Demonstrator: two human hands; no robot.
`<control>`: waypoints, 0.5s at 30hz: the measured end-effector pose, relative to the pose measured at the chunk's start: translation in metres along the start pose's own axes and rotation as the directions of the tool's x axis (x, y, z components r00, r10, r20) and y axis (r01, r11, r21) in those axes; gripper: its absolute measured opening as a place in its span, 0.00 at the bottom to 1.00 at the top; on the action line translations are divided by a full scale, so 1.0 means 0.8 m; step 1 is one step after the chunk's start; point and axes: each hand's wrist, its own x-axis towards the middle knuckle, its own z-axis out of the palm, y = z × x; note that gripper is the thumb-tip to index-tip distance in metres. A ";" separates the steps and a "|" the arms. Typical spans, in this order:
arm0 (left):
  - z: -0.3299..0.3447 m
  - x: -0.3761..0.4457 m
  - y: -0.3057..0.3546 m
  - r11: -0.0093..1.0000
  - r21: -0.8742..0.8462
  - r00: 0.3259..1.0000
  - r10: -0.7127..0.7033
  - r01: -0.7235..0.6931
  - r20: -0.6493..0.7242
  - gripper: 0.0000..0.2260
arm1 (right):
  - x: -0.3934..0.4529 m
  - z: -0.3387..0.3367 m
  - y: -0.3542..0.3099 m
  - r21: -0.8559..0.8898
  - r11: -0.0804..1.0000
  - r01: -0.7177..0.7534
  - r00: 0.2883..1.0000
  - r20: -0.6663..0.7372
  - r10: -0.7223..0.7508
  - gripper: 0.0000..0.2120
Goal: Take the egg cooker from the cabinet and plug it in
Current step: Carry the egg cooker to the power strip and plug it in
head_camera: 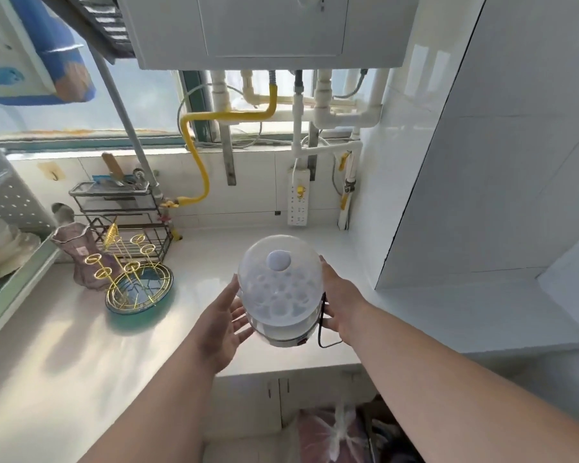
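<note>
The egg cooker (279,289) has a clear domed lid with a pale knob, a white egg tray inside and a metal base. It is held between both hands over the white counter (81,345). My left hand (224,324) presses its left side with the fingers spread. My right hand (340,302) grips its right side. A black cord (322,332) loops down from the base by my right hand; its plug is hidden. A white power strip (298,198) hangs upright on the tiled back wall behind the cooker.
A gold wire rack in a teal dish (139,289), a purple vase (77,252) and a black wire shelf (121,215) stand at the left. Yellow gas pipe (198,155) and white pipes run along the back wall. A white panel (482,162) rises at the right. Cabinet doors (274,402) are below.
</note>
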 end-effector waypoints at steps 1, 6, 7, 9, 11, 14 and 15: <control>-0.010 0.035 0.007 0.999 0.013 0.999 -0.041 0.040 0.033 0.40 | 0.028 0.011 -0.005 0.026 0.999 -0.019 0.999 -0.031 0.020 0.36; -0.026 0.094 0.012 0.991 0.011 0.986 -0.132 0.131 0.098 0.40 | 0.074 0.022 -0.008 0.049 0.997 -0.062 0.996 -0.063 0.065 0.34; -0.027 0.105 0.015 0.989 0.018 0.984 -0.151 0.150 0.098 0.40 | 0.082 0.024 -0.010 0.064 0.995 -0.078 0.994 -0.077 0.082 0.33; -0.028 0.125 0.016 0.984 0.029 0.978 -0.177 0.175 0.110 0.41 | 0.097 0.025 -0.008 0.080 0.993 -0.090 0.992 -0.081 0.097 0.32; -0.032 0.142 0.015 0.980 0.035 0.972 -0.198 0.195 0.125 0.42 | 0.111 0.027 -0.008 0.087 0.990 -0.113 0.989 -0.090 0.121 0.31; -0.036 0.161 0.012 0.974 0.019 0.968 -0.224 0.224 0.110 0.41 | 0.130 0.032 -0.005 0.101 0.986 -0.130 0.986 -0.094 0.140 0.29; -0.037 0.168 0.010 0.972 0.015 0.966 -0.235 0.235 0.105 0.41 | 0.136 0.034 -0.004 0.105 0.985 -0.138 0.985 -0.092 0.148 0.29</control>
